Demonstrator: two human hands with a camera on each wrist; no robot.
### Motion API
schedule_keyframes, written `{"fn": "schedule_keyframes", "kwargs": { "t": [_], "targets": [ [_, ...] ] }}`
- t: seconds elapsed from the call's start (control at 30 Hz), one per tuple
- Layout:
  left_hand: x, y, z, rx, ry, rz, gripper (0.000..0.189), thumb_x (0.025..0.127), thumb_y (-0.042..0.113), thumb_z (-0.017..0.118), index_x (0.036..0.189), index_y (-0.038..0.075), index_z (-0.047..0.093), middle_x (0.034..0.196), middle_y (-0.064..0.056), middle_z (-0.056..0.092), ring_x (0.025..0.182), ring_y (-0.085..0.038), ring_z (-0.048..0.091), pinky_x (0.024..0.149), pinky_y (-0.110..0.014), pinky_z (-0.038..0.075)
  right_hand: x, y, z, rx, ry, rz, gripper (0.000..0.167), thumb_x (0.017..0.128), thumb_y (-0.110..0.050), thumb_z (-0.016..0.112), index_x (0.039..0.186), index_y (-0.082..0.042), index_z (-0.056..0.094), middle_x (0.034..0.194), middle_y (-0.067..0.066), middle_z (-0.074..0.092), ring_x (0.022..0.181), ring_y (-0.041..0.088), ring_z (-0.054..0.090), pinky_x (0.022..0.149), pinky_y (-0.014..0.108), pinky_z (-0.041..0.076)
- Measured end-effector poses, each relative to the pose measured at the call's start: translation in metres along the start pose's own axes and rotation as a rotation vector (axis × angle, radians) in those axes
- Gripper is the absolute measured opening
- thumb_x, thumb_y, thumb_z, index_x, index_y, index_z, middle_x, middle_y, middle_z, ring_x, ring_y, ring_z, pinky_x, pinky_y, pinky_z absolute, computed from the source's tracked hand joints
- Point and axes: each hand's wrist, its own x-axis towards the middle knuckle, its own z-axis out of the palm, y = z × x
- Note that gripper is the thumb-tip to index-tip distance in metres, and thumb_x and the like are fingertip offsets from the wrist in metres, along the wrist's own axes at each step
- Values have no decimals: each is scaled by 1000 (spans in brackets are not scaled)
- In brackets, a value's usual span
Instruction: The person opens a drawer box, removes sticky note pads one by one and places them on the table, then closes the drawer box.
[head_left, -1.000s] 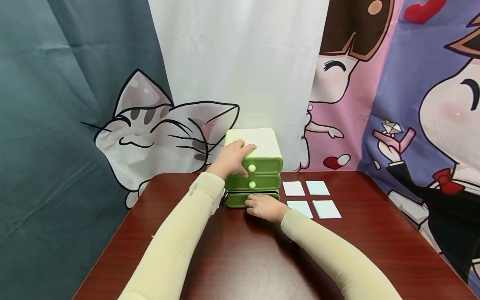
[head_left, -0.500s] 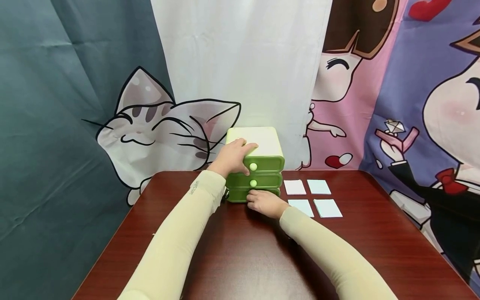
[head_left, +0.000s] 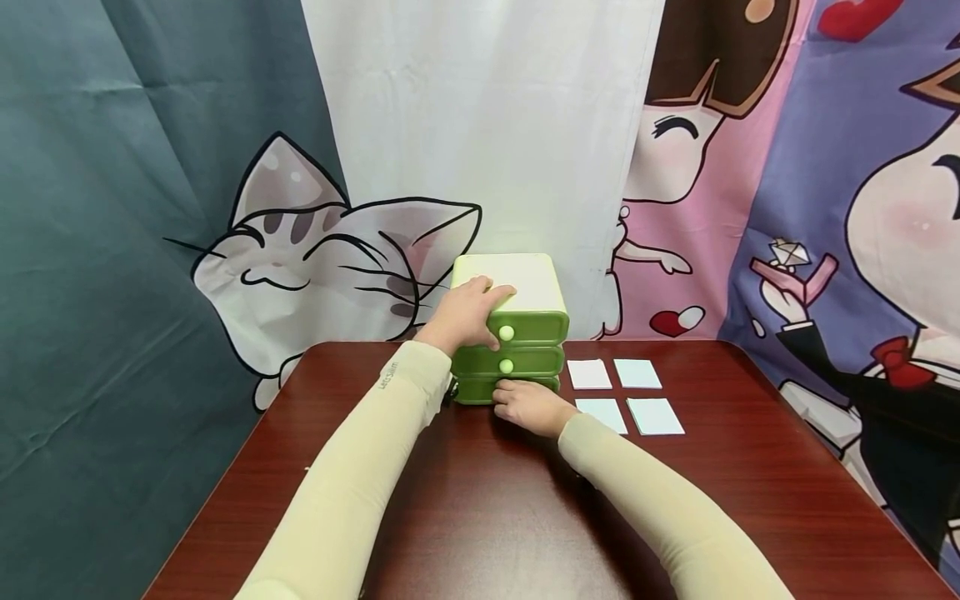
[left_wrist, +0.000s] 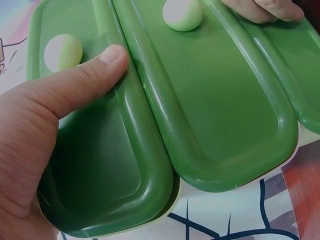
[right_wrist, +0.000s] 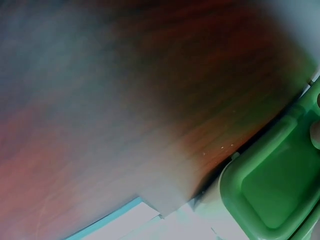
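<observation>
A small cabinet (head_left: 528, 283) with a pale yellow-green top and three green drawers stands at the back of the table. My left hand (head_left: 467, 317) grips its upper left edge, fingers over the top. In the left wrist view the thumb (left_wrist: 95, 75) presses across the front of the top drawer (left_wrist: 105, 155), below its round pale knob (left_wrist: 63, 53). The middle drawer (head_left: 536, 362) is flush. My right hand (head_left: 531, 407) has curled fingers at the middle of the bottom drawer (head_left: 474, 392), where they hide its knob. That drawer is pushed in.
Several square paper pads, one of them a pinkish white pad (head_left: 588, 374) and another a pale blue pad (head_left: 656, 417), lie right of the cabinet on the reddish-brown table (head_left: 465, 517). A printed cloth backdrop (head_left: 480, 125) hangs close behind.
The bottom drawer has gone from slightly pulled out to pushed in, with my right hand moving forward along with it. My left hand has kept its hold; the last half second shows hardly any motion.
</observation>
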Motion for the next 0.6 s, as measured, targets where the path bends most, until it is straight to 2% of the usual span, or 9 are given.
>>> {"fn": "schedule_keyframes", "kwargs": {
  "t": [0.17,0.37,0.5,0.6],
  "targets": [
    [2,-2,-2,2,-1,0,94,72,42,91,152,30,43,136,-11,49,119,-26,51,94,-46,49,1,3,1,-7,24,-26,7,89,-17,61,85,-17,66,99,-1,61,102,21,55,95,32,46],
    [-1,-5,1,-35,-23,3,91,78,44,86,155,29,40,152,-16,41,136,-33,45,104,-50,44,-4,1,-4,50,42,-40,6,87,-13,64,84,-17,67,106,0,65,106,22,57,98,32,47],
    [-11,-11,0,-72,-39,25,98,77,47,86,158,30,34,163,-18,26,150,-36,26,120,-50,23,-11,1,-16,136,99,-48,11,86,-7,66,93,-15,68,117,3,67,117,23,59,101,33,48],
    [-23,-17,-4,-97,-49,34,104,76,48,87,161,30,29,167,-19,13,155,-36,6,124,-51,5,-21,5,-32,196,178,-65,18,84,-5,67,101,-12,70,119,5,68,116,24,62,92,33,54]
  ]
}}
